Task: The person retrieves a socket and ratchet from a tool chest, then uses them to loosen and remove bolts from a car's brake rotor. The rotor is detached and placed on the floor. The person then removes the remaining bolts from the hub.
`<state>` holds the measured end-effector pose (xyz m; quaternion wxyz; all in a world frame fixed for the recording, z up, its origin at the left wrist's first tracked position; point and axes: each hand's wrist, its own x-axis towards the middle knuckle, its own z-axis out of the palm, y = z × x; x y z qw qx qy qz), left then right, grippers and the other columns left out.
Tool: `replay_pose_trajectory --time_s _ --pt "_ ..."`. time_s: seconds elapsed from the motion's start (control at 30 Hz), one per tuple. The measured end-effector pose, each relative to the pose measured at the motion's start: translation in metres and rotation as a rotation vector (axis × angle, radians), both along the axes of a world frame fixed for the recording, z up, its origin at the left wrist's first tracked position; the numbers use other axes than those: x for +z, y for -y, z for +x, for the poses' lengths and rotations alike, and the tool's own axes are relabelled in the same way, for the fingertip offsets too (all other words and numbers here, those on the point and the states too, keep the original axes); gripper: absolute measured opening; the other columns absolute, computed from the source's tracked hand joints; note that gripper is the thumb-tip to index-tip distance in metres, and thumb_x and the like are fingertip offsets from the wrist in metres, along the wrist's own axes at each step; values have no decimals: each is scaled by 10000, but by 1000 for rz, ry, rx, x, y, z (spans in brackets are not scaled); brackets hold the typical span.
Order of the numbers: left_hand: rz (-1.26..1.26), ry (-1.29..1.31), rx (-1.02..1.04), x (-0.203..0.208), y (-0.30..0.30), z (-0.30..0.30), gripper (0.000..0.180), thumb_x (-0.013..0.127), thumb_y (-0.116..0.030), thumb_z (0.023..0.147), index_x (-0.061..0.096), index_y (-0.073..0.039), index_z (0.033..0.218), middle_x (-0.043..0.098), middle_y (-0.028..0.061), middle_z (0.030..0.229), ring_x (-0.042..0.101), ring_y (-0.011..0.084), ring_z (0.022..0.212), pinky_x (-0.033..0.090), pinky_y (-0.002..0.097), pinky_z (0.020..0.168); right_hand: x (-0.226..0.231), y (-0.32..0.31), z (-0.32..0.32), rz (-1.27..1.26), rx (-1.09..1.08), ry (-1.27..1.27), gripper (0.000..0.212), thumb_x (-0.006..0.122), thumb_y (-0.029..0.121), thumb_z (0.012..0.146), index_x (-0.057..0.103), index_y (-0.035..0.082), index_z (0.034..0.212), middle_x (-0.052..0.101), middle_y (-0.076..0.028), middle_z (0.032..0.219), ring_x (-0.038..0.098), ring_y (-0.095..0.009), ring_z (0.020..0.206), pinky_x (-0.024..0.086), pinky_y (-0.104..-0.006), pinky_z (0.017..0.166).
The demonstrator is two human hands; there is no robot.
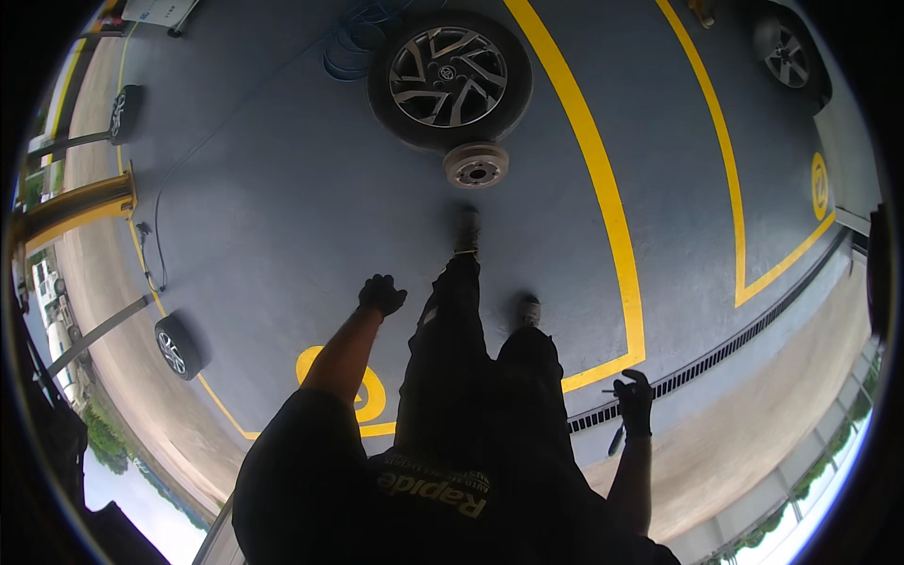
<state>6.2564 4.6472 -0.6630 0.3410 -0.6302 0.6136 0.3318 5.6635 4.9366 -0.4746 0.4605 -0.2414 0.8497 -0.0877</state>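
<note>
My left hand (381,296), in a dark glove, hangs in the air over the floor to the left of my legs. Its fingers are curled in, and nothing sticks out of them. To the right, my gloved right hand (636,403) is closed round a slim tool (609,391), whose thin end pokes out to the left. A dark, narrow piece hangs below that hand; whether it belongs to the same tool I cannot tell. On the floor ahead of my feet lie a wheel with its tyre (448,77) and, against its near edge, a metal brake drum (476,166). Neither hand touches them.
Blue hose (347,49) lies coiled beside the wheel. Left stand a yellow lift arm (80,209) and two more wheels, one nearer me (177,347). Yellow lines (603,188) mark the grey floor. A drain grate (725,363) runs along the right, and a car wheel (786,55) shows far right.
</note>
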Motion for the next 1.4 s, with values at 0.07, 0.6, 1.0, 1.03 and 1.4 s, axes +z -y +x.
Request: replay_pose_trajectory --time_s 0.07,0.6,1.0,1.03,1.4 --pt "-103 -93 101 44 -59 21 633 694 -543 903 671 -54 1304 666 228 1309 618 430 1261 533 525 1040 -9 12 -18 -230 155 -82 347 812 80 876 707 53 1205 654 -51 724 610 -161 645 513 -331 630" --pt "-1028 -1075 692 501 -448 -145 257 713 -52 986 703 -8 1240 754 122 1167 736 199 1028 577 329 884 311 -30 285 -695 1074 845 477 770 284 938 621 36 1318 729 -94 806 729 -210 728 567 -357 700" --pt "-1461 -642 1082 436 -937 80 61 661 11 963 719 -5 957 723 110 876 710 253 762 571 355 681 319 -378 609 -504 1834 961 246 721 169 914 619 45 1100 700 -116 921 684 -197 829 541 -350 743" --pt "-1476 -634 1162 430 -976 102 55 663 7 970 715 -1 959 721 107 870 703 239 751 567 350 677 319 -400 632 -469 1869 946 245 724 157 906 630 46 1103 703 -130 935 691 -210 840 543 -352 746" --pt "-1847 -1160 1968 461 -1242 352 193 719 -153 1019 714 26 1090 717 58 851 675 146 767 547 300 778 14 -398 634 380 2722 -514 338 724 364 866 814 124 1086 781 -95 1145 743 -315 1011 570 -476 896"
